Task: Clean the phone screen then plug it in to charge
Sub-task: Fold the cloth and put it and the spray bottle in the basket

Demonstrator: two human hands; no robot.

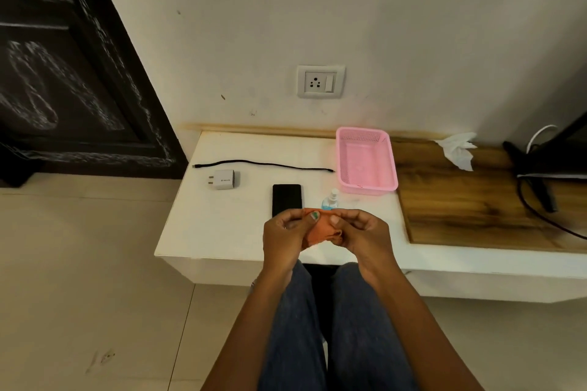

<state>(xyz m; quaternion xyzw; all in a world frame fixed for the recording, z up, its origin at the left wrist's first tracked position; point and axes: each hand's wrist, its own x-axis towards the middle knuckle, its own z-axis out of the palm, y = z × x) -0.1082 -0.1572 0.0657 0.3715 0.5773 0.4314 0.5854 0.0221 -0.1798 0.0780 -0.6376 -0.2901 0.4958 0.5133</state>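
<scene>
While gripping the orange cloth (pixel 320 232) between left hand (pixel 286 235) and right hand (pixel 360 232), still preparing to clean. Phone (pixel 286 199) flat on worktop (pixel 228 219), untouched. Next, probably: spread cloth, wipe screen.

One phone (pixel 286 200) lies near the front edge of the white bench (pixel 222 232). One charger adapter (pixel 221 179) and one black cable (pixel 263 164) lie toward its back left corner. One spray bottle (pixel 330 200) stands beside the phone. One pink basket (pixel 365 160) sits at the back edge. One orange cloth (pixel 320 228) is gripped between two hands: left hand (pixel 284 236), right hand (pixel 362 236). One crumpled tissue (pixel 459 149) lies on the wooden part. One wall socket (pixel 320 81) is above.
</scene>
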